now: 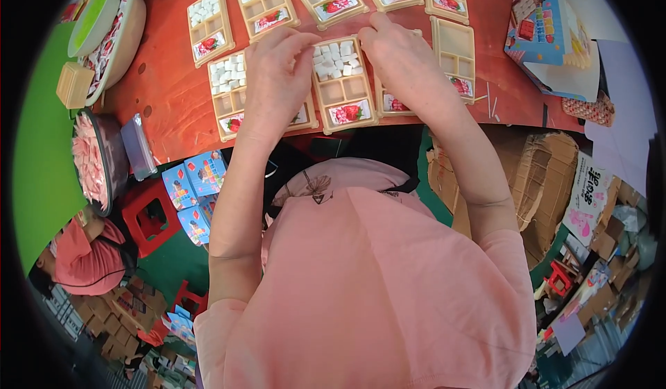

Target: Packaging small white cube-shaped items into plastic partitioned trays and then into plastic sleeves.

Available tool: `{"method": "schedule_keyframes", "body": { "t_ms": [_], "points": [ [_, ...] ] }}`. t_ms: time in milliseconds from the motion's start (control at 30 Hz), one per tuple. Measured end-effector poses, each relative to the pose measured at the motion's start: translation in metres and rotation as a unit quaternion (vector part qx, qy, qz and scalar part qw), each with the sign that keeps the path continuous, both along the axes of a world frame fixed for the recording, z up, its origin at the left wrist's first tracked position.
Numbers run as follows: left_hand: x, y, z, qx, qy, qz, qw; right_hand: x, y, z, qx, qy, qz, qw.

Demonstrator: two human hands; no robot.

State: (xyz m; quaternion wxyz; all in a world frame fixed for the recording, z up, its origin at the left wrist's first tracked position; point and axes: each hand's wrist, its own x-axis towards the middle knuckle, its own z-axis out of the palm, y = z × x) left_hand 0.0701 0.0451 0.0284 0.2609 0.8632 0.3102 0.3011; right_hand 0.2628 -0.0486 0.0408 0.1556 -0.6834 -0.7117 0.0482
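Both my hands are over the near row of beige compartment trays, on either side of a tray (344, 87) that holds white marshmallow-like cubes (337, 59) and a strawberry-printed packet (349, 113). My left hand (283, 70) is closed, fingers bent together at this tray's upper left, covering much of the tray beneath. My right hand (397, 50) is also closed, its fingertips curled by the upper right corner, partly hiding another tray. What either pinches is hidden. To the left, another filled tray (225, 104) lies beside my left wrist. Right of my right hand, a tray (455, 59) has a bare large compartment.
A far row of similar trays (208, 24) lies on the red table (163, 56). At left stand a large bowl (128, 38) of packets, a green bowl (94, 22) and a tub (94, 160) of pink packets. A blue printed box (548, 31) stands at right.
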Motion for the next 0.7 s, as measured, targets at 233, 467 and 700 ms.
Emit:
{"method": "schedule_keyframes", "body": {
  "t_ms": [233,467,700],
  "points": [
    [-0.002,-0.034,0.002,0.119,0.037,-0.027,0.992,0.025,-0.004,-0.003,0.086,0.167,-0.031,0.982],
    [-0.001,-0.034,0.003,0.136,0.119,-0.031,0.983,0.047,-0.036,-0.002,0.033,0.318,-0.155,0.935],
    [0.041,-0.033,0.005,0.144,0.01,-0.037,0.989,0.045,-0.039,-0.007,0.081,0.262,-0.142,0.951]
  ]
}}
